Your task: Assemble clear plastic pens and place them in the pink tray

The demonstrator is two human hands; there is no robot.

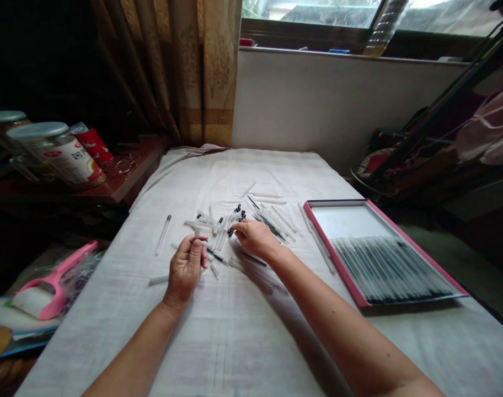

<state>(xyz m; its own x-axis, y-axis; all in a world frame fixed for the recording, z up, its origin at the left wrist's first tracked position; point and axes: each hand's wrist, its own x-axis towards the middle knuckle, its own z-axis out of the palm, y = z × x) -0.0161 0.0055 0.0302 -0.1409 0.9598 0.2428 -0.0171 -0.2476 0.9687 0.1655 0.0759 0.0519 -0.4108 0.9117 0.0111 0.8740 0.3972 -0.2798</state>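
My left hand (186, 267) is closed around a clear pen barrel (197, 234), whose pale end sticks up above the thumb. My right hand (253, 237) reaches over the pile with its fingertips pinched together, right beside small black pen parts (230, 232). Whether one of these is between the fingers I cannot make out. Around both hands lie loose clear pen barrels (222, 234) and dark pen refills (270, 226). More black pen parts (240, 209) sit just beyond the right fingertips. A single pen with a dark end (164, 234) lies apart on the left.
A pink-rimmed box (357, 289) on the right holds rows of assembled pens (388, 270). A white cloth (218, 342) covers the table. Jars (65, 157) stand on a brown side table (125, 184). A pink-handled tool (57, 281) lies at lower left, off the cloth.
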